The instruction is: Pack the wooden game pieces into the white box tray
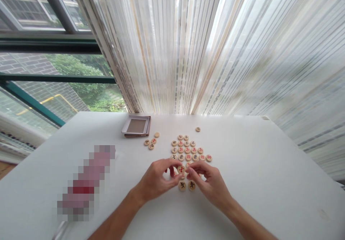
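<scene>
Several round wooden Chinese chess pieces [188, 150] with red or black characters lie grouped on the white table [256, 168]. My left hand [156, 180] and my right hand [208, 182] meet at the near end of the group. Their fingertips are curled in a pinch around pieces there. A piece with a red character [181, 169] sits between the two hands' fingertips. Two pieces [187, 186] with black characters lie just below the fingers. The pieces under the fingers are partly hidden.
A shallow open box [136, 125] lies at the back left of the table. Three pieces [151, 143] lie beside it, one lone piece [197, 129] farther right. A blurred-out object [86, 182] lies on the left. Striped curtains [215, 46] and a window stand behind.
</scene>
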`<control>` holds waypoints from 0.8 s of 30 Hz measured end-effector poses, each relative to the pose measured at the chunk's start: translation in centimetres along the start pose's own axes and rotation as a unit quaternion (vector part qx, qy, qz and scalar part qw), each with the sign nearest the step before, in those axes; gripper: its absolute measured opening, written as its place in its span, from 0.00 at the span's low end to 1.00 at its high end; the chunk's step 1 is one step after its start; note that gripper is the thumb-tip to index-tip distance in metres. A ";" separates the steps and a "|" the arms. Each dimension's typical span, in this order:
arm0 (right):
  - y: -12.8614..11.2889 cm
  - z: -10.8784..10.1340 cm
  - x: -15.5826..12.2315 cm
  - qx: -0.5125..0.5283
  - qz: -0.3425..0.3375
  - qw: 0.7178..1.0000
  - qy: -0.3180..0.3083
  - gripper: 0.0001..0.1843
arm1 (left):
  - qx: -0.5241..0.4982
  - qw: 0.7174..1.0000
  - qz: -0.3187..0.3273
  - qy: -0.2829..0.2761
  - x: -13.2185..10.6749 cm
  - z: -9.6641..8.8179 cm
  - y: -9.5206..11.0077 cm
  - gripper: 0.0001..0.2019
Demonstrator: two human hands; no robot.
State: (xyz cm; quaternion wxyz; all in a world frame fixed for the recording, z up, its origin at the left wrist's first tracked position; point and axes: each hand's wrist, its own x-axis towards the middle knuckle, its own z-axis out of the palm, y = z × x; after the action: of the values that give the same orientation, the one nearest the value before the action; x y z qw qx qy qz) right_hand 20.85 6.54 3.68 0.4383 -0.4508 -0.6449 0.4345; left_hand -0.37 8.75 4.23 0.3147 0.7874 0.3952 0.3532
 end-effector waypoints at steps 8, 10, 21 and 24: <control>0.4 -0.5 0.3 -0.023 -0.015 0.999 0.046 0.09 | 0.099 0.992 -0.068 -0.033 0.5 -4.8 -2.3 0.11; 0.4 -0.5 0.3 -0.031 -0.020 0.998 0.048 0.09 | 0.106 0.990 -0.078 -0.051 0.3 -5.1 -2.8 0.11; 0.3 -0.7 0.4 -0.058 -0.029 0.997 0.052 0.08 | 0.129 0.982 -0.105 -0.094 0.1 -4.2 -3.2 0.11; 0.3 -0.9 0.6 -0.064 -0.035 0.996 0.060 0.07 | 0.118 0.981 -0.119 -0.099 0.0 -4.4 -3.1 0.13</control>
State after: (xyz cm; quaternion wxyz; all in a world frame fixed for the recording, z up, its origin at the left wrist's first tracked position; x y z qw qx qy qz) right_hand 21.69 7.28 3.76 0.4615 -0.4801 -0.6594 0.3488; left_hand -5.12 11.23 4.30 0.2974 0.7973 0.4919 0.1840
